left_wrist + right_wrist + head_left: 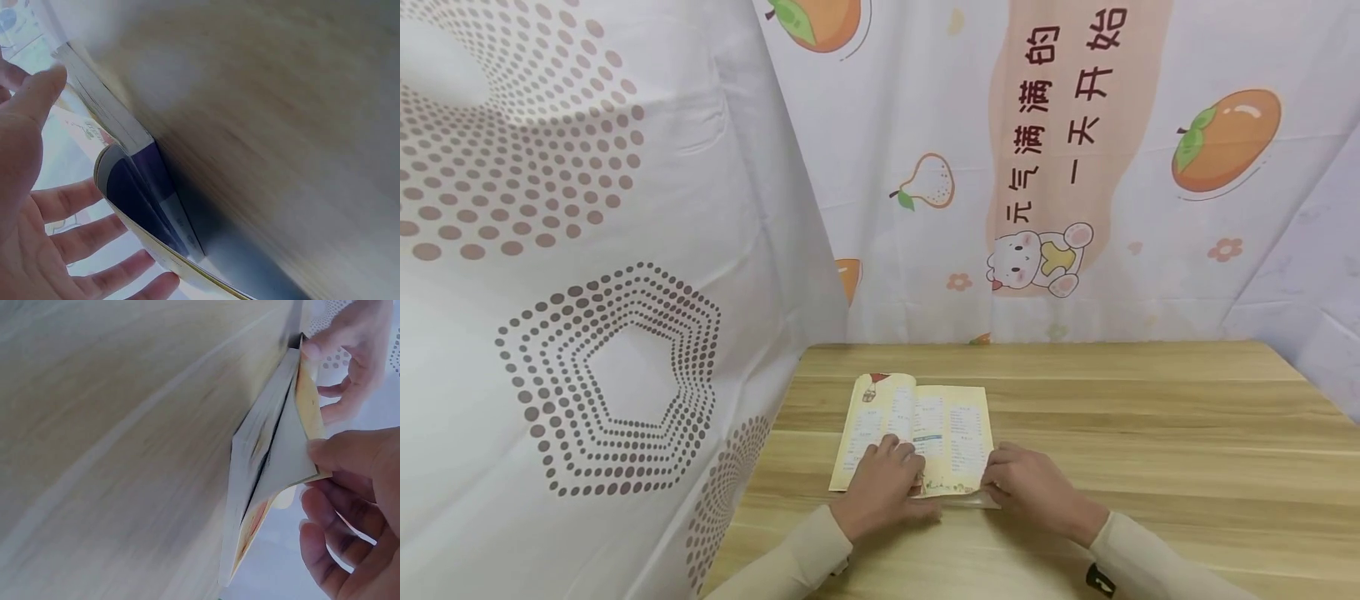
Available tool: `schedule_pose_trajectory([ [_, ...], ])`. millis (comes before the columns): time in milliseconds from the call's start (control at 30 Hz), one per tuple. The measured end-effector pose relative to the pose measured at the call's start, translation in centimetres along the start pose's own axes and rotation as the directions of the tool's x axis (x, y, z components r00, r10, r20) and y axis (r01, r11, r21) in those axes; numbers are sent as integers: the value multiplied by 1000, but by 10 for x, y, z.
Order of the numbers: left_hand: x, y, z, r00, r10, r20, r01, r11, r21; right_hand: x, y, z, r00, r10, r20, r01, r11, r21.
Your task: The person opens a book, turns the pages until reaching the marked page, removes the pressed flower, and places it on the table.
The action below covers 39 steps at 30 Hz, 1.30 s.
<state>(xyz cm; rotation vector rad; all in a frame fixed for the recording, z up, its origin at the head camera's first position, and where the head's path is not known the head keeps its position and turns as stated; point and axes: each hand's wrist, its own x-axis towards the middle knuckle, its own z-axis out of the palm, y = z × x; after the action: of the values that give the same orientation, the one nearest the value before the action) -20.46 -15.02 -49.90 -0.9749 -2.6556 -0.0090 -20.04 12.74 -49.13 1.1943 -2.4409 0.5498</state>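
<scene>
An open book [955, 446] with pale yellow, text-covered pages lies on the wooden table. My left hand [883, 485] rests on its left page beside the middle fold, fingers loosely spread. Seen from the left wrist, the thumb is near the page block [109, 109], the fingers lie along the curled cover side, and the dark blue spine [164, 181] shows underneath. At the lower right corner, my right hand [1037, 490] pinches a page. That lifted page [284, 450] stands bent away from the pages below, between thumb and fingers in the right wrist view.
The wooden table [1150, 433] extends to the right and in front of the book. A white curtain with dotted patterns [617, 375] hangs close on the left. Another curtain with fruit prints and lettering [925, 250] hangs behind the table's far edge.
</scene>
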Motion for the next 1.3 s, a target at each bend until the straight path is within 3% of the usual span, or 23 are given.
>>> schedule_pose_trajectory([
  [200, -1, -1, 1, 1000, -1, -32, 2, 1000, 30, 2, -1, -1, 998, 37, -59, -34, 998, 48],
  [300, -1, -2, 2, 999, -4, -52, 4, 1000, 4, 3, 1, -2, 992, 73, -99, -67, 996, 59],
  [433, -2, -2, -1, 995, -75, -62, 72, 996, -57, 3, 2, -4, 982, 156, -109, -150, 987, 64],
  [500, -3, -3, -4, 988, -134, -79, 127, 988, -91, 3, 3, -5, 977, 198, -72, -194, 979, 64],
  [600, -4, -6, -11, 969, -181, -166, 168, 982, -87, 1, 4, -4, 975, 220, 20, -221, 975, 31],
  [700, -3, -13, -14, 952, -162, -261, 167, 986, -4, -2, 5, -1, 974, 200, 108, -202, 979, 1],
  [767, -2, -17, -15, 947, -137, -292, 161, 985, 60, -5, 6, 2, 971, 185, 150, -184, 983, -14],
  [967, -4, -23, -10, 967, -112, -230, 141, 983, 115, -8, 7, 5, 972, 151, 179, -150, 988, -21],
  [1133, -8, -22, -4, 988, -54, -145, 68, 993, 95, -6, 7, 5, 989, 70, 129, -65, 997, -43],
  [1300, -8, -19, -3, 996, -21, -81, 24, 999, 30, -4, 7, 5, 995, -25, 102, 34, 996, -88],
])
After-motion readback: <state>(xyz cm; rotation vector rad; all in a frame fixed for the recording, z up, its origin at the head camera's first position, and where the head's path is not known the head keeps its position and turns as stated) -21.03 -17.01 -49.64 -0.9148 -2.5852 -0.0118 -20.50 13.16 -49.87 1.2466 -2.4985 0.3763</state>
